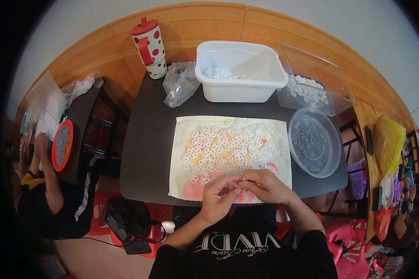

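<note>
Over the near edge of a cream towel (181, 139), my two hands meet fingertip to fingertip. My left hand (217, 197) pinches something small that its fingers mostly hide. Closed against it, my right hand (264, 186) grips at the same spot, and what it holds is too small to make out. Spread across the towel are many small white oval pieces (214, 144) with two holes each. To the right, a round clear tub (333, 160) holds small grey metal parts (309, 139).
A white basin (242, 90) with white pieces stands at the back, beside a plastic bag (179, 86) and a spotted tumbler (151, 49). A clear box (307, 90) of white pieces sits back right. At left, another person's arms (44, 162) are near a red tray (60, 160).
</note>
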Demonstrator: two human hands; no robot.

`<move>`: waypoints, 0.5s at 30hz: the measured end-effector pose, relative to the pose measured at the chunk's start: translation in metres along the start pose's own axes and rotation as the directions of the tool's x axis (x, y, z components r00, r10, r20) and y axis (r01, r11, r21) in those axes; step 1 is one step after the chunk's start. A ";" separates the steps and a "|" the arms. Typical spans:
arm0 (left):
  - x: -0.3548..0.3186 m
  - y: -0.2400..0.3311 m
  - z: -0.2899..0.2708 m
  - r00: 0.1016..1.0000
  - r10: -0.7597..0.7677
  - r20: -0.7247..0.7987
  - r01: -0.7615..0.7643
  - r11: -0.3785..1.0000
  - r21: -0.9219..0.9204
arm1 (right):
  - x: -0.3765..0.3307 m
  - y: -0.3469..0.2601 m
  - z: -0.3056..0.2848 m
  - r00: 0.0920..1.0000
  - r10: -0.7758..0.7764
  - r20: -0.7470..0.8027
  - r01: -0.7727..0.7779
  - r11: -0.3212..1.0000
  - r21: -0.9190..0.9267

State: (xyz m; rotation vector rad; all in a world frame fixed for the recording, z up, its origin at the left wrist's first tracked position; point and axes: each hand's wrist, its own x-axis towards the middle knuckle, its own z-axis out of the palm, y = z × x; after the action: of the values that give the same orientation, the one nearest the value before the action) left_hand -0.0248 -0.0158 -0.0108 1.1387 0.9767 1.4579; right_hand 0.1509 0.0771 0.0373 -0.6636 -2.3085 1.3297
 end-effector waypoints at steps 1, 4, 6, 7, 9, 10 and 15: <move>0.000 0.000 0.000 1.000 -0.005 -0.001 0.005 1.000 0.006 | -0.002 0.002 0.001 0.999 0.038 0.001 -0.038 0.999 0.022; 0.001 -0.001 0.000 0.999 -0.025 -0.023 0.025 1.000 -0.013 | -0.004 0.003 0.000 0.996 0.053 -0.074 -0.048 0.996 0.074; 0.001 -0.001 -0.001 0.999 -0.030 -0.018 0.030 0.999 -0.022 | -0.004 0.001 -0.002 0.988 0.033 -0.153 -0.018 0.995 0.101; 0.001 -0.001 -0.001 0.999 -0.034 -0.013 0.034 0.999 -0.031 | -0.002 -0.002 -0.005 0.972 -0.029 -0.231 0.049 0.995 0.081; 0.000 -0.004 -0.001 0.999 -0.029 -0.019 0.028 0.998 -0.050 | 0.001 -0.006 -0.006 0.946 -0.091 -0.310 0.114 0.992 0.054; 0.000 -0.005 -0.001 0.999 -0.023 -0.028 0.021 0.997 -0.068 | 0.003 -0.008 -0.003 0.949 -0.129 -0.286 0.152 0.987 0.060; 0.003 0.002 0.002 1.000 0.004 -0.017 -0.005 0.998 -0.059 | 0.001 -0.003 -0.001 0.965 -0.159 -0.208 0.169 0.985 0.034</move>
State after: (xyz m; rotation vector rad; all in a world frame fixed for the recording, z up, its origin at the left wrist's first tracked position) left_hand -0.0238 -0.0135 -0.0080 1.0874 0.9377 1.4925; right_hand 0.1499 0.0768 0.0402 -0.5512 -2.1081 1.1830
